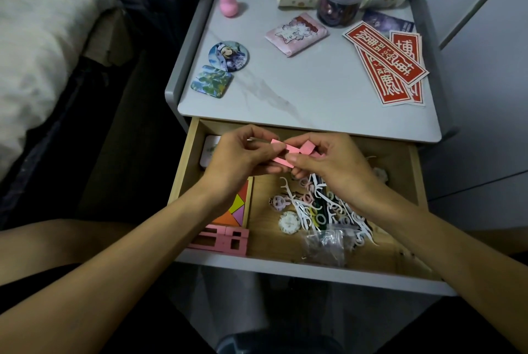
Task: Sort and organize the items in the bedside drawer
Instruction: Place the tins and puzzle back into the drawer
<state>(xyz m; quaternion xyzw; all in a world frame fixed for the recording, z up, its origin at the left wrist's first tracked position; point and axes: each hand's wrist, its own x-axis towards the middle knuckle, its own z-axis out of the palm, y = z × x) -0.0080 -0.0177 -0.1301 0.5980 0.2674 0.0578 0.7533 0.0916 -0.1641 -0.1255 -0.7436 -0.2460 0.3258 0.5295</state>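
**Over the open drawer: both hands working small pink pieces**

Above the far half of the open bedside drawer (288, 261), both hands meet in mid-air. The left hand (234, 158) is closed in a pinch, fingertips gripping the left ends of the flat pink strips (281, 152); the right hand (328, 163) is likewise closed, pinching the right ends, where one strip appears bent or folded. The strips are held clear of the drawer floor, just near of the nightstand top (308, 96).

Within the drawer, from left to right: a white card box (210, 151) at the far left corner, partly hidden by the left hand; a colourful tangram puzzle (235, 209) in its wooden tray; pink slotted blocks (220, 241) at the near left; a small round white badge (290, 222); a tangle of white and pink cut-out pieces (320, 205); and a clear plastic bag (324, 241) near the front.

On the nightstand top, items already lie grouped: two badges (221, 68) at left, a pink packet (295, 33) in the middle, red stickers (391, 62) at right.

Step in hand, as judged: gathering or straightening loose pink pieces for sorting. The next move probably calls for aligning them, then placing them with the matching pink blocks, without disturbing the tangle below.
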